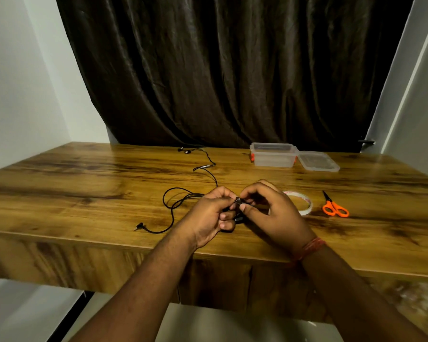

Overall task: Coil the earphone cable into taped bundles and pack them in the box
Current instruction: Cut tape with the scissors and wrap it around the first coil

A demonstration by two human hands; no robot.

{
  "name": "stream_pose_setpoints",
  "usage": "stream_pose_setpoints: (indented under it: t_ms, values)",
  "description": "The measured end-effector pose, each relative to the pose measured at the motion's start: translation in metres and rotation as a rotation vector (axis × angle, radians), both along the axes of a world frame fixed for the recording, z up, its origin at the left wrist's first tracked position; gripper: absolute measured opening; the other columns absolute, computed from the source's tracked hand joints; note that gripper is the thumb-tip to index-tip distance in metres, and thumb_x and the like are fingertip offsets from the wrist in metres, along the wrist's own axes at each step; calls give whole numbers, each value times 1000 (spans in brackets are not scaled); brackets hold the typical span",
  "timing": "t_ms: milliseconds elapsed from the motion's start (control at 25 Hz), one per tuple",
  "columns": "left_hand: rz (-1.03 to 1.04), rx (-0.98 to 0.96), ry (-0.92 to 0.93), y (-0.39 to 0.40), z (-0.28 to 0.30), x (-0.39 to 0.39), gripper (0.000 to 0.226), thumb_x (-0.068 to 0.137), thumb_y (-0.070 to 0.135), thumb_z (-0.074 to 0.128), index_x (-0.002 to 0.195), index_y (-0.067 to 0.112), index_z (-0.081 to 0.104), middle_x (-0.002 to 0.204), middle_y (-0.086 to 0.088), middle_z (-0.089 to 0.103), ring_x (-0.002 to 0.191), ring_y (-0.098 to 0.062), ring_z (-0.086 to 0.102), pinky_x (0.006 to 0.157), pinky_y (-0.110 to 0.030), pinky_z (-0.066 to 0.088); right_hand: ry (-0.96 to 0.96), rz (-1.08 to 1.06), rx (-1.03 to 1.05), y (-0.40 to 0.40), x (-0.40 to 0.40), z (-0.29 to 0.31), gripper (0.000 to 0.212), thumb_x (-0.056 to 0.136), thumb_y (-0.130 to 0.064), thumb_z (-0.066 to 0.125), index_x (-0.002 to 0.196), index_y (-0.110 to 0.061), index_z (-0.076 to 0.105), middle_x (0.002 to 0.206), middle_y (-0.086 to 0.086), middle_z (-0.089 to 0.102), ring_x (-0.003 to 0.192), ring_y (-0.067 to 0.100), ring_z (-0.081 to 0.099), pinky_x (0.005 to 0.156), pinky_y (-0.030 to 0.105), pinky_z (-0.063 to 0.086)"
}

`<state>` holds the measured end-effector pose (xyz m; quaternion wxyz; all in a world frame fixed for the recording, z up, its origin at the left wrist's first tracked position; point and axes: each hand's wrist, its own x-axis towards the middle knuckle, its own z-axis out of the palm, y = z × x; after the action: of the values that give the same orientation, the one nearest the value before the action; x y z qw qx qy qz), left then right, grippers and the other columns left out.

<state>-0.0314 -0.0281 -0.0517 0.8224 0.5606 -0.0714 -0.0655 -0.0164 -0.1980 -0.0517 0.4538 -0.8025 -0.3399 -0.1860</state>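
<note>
Wooden table (pixel 84 183), dark curtain (pixel 232 70) behind | both hands' fingers pinch earphone cable (pixel 169 206) at near centre | step: coiling underway | next: tape roll (pixel 304 201), right.

left hand (pixel 211 213) and right hand (pixel 269 213) covered most of the coiled cable between them | small piece pinched at their fingertips too small to tell | tape roll (pixel 304 203) behind right hand partly hidden | earbuds (pixel 184 150) far beyond left hand too small for detail
</note>
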Motion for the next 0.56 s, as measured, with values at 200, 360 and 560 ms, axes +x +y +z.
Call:
stream_pose_setpoints:
  t_ms: [200, 360, 560]
  values:
    - [21, 46, -32, -2, -1, 0, 19, 99, -1, 38, 85, 10, 45, 68, -3, 43, 44, -4, 29, 39, -16, 23, -18, -29, 24, 2, 1, -1, 21, 83, -6, 73, 96, -19, 63, 93, -7, 57, 86, 10, 58, 76, 16, 46]
    - [43, 91, -44, -4, -3, 2, 20, 98, -2, 38, 85, 11, 45, 68, -3, 42, 44, -4, 29, 39, -16, 22, -203, -50, -82, 1, 0, -2, 17, 85, -7, 69, 96, -18, 65, 93, -7, 55, 87, 10, 56, 75, 23, 46]
    - [40, 84, -31, -2, -5, 5, 23, 97, -4, 36, 84, 11, 46, 71, -9, 43, 45, -4, 30, 40, -17, 23, -438, -50, -304, 5, -4, -2, 24, 85, -7, 63, 107, -15, 60, 93, -6, 55, 88, 15, 50, 74, 27, 40]
